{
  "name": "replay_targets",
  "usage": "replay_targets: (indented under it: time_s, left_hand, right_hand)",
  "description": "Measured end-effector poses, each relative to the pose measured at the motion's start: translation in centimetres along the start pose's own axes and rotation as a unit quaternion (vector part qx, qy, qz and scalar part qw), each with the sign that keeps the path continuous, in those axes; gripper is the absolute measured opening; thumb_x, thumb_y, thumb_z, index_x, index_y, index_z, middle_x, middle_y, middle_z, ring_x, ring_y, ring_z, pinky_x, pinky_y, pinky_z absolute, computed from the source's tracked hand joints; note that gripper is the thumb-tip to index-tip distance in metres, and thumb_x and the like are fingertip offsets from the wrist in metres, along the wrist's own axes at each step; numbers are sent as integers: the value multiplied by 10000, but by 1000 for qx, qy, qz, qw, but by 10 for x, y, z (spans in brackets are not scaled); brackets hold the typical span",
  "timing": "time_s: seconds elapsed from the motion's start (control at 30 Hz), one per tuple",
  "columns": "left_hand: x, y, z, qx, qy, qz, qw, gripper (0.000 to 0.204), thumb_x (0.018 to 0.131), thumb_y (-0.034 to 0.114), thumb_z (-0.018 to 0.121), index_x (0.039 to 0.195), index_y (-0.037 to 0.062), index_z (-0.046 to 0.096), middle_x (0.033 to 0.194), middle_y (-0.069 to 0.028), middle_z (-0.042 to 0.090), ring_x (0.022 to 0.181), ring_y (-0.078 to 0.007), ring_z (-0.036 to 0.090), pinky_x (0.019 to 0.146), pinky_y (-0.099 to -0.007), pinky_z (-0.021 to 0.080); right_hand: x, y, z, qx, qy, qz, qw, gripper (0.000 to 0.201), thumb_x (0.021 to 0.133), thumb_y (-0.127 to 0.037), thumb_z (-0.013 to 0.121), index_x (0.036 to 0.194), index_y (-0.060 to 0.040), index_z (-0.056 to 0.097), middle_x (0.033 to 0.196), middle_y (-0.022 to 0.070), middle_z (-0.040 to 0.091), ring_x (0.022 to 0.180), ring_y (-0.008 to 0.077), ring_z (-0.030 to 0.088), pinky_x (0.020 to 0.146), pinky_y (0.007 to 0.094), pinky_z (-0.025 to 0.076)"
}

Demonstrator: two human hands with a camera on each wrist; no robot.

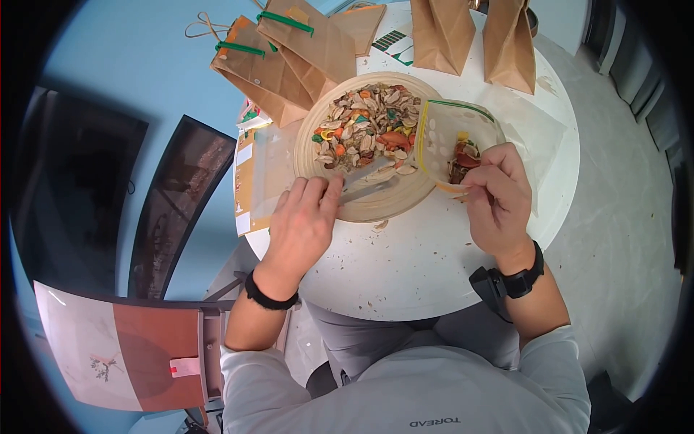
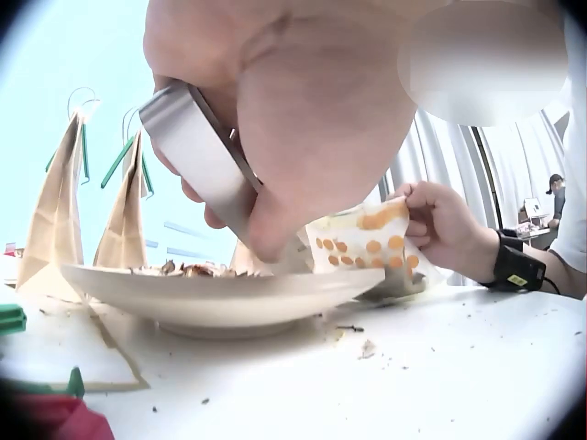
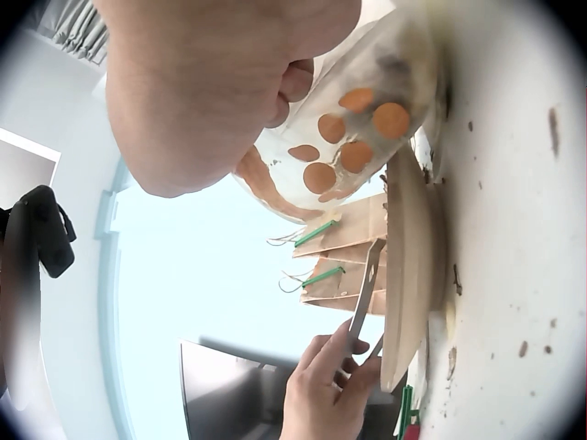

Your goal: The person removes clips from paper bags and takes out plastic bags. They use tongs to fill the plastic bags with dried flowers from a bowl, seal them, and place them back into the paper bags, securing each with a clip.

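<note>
My left hand (image 1: 303, 224) grips a pair of metal tongs (image 1: 370, 190) at the near left of a round beige plate (image 1: 376, 211). The tongs' arms stand apart and reach over the plate, tips close to the near edge of a heap of dried mixed pieces (image 1: 358, 130). White slices, orange, green and yellow bits and a larger red-brown piece show in it. My right hand (image 1: 500, 199) pinches the rim of a clear zip bag (image 1: 447, 123) at the plate's right side. Some dark, red and yellow dried pieces (image 1: 464, 159) lie inside. Orange dots (image 3: 391, 120) mark the bag in the right wrist view.
Brown paper bags (image 1: 307, 43) with green clips stand behind the plate at left; more paper bags (image 1: 510, 50) stand at the back right. Crumbs (image 1: 436, 253) are scattered on the white round table (image 1: 405, 289). A flat card-like packet (image 1: 244, 181) lies at its left edge.
</note>
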State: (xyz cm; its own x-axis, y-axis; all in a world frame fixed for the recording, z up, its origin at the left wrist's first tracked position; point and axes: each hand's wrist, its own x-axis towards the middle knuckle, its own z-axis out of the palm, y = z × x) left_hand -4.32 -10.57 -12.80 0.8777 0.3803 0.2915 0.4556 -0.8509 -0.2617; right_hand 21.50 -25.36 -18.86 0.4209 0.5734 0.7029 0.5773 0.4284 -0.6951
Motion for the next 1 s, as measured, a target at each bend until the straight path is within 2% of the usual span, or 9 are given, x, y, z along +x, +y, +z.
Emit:
replay_targets:
  time_s: [0.13,0.3,0.5,0.63,0.8,0.87,1.0]
  left_hand:
    - [23,-1,15,62,-9,-19,998,481,863,140,752,1328,45,671,1052,-65,637,990,-258,628,797,-388,538]
    - [49,-15,41,44,8,0,999,412,890,146,734,1284,38,676,1087,-64,648,1024,-265,630,813,-395,536]
    - [43,-19,45,22,10,-11,1000,382,905,122,722,1275,40,677,1070,-75,655,1007,-283,628,812,-409,535]
    - [40,-22,35,8,19,-30,999,375,897,109,732,1260,31,679,1024,-93,656,974,-301,626,809,-417,531]
    - [41,-21,4,-9,76,-18,997,443,828,40,785,1257,17,677,995,-109,653,922,-314,617,804,-427,527]
    - [44,-10,-13,-25,94,-13,995,507,787,-4,802,1276,10,672,1013,-110,659,926,-315,617,807,-425,531]
    - [53,17,-33,-70,64,36,995,504,810,33,793,1298,11,667,1050,-114,662,951,-312,630,824,-421,538]
  right_hand:
    - [2,4,0,-11,-4,-28,1000,214,746,152,563,863,18,682,949,118,521,778,206,534,639,279,437]
    - [1,5,1,-16,-14,-29,999,217,732,151,556,854,21,679,942,118,515,787,214,530,652,284,443]
    - [2,3,0,-17,-19,-26,999,220,729,152,550,853,23,678,939,118,514,792,219,530,661,285,446]
    - [1,4,0,-12,-19,-28,999,222,730,153,555,855,18,679,940,112,516,779,211,528,646,284,440]
    - [0,3,3,7,-29,-8,1000,227,730,162,567,859,12,678,939,102,516,728,184,511,595,264,408]
    - [1,5,5,12,-32,-24,999,227,732,165,568,860,12,677,939,101,514,716,178,505,583,258,398]
    - [1,4,5,16,-49,-34,998,223,737,165,567,857,11,675,938,100,508,715,178,505,566,263,379]
